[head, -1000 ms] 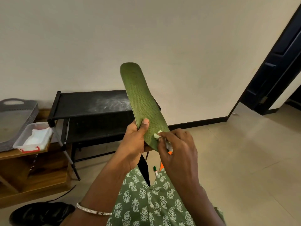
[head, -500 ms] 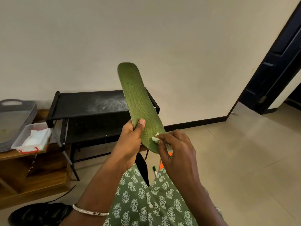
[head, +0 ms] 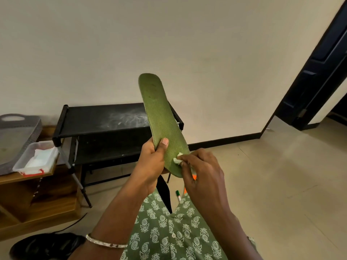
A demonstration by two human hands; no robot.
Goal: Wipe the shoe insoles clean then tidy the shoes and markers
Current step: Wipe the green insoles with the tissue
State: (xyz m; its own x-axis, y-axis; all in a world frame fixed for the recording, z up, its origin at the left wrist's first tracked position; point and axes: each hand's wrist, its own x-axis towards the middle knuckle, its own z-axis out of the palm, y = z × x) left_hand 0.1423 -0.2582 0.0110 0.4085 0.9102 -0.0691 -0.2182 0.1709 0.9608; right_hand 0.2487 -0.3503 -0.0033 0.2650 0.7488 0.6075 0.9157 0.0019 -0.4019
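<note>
The long green insole with a fine woven texture (head: 161,124) is up in front of me, above my lap, its face turned toward me. It looks dull green with a few darker specks near the far end, and its edges are thin and rounded. Its long axis runs from lower right to upper left: the rounded far end points up at the cream wall, leaning a little left, and the near end sits low by my fingers. My left hand (head: 150,164) is wrapped round its lower part from the left edge, thumb pressed flat across the face. My right hand (head: 203,173) has its fingers curled, pinching a small crumpled white wipe (head: 177,160) against the insole's lower right edge.

Behind the insole stands a low black metal rack (head: 105,119) with pale dusty smears on top; the insole hides part of its right end. To the left, a clear plastic box with a red latch (head: 35,158) rests on a brown wooden shelf unit (head: 37,194) beside a grey woven tray (head: 16,136). A green-capped white marker (head: 178,195) lies on the floor just past my lap, and something orange (head: 194,177) is mostly hidden by my right hand. A black shoe (head: 48,244) sits at the lower left, and a dark door (head: 319,72) stands at the right
</note>
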